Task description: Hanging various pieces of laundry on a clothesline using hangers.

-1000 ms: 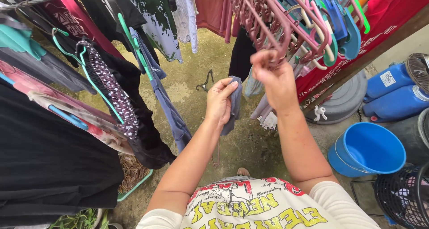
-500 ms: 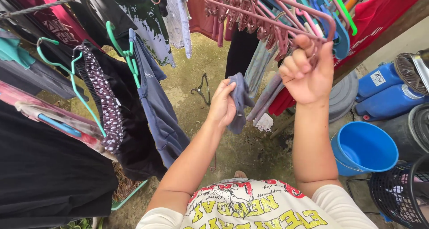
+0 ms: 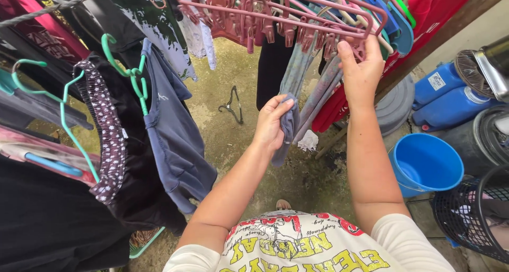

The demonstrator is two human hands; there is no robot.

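While hanging lengthwise from the pink clip hanger (image 3: 275, 17), the grey cloth (image 3: 290, 118) is lying straight below that hanger, its long axis vertical. Left hand (image 3: 271, 124) is closing around the cloth's lower part, fingers curled tight. Right hand (image 3: 361, 70) is reaching higher, fingers pinching at a clip on the hanger's near rail. Blue bucket (image 3: 424, 163) is sitting well below, rightward.

black mesh basket (image 3: 466, 219) cut off, contents unclear
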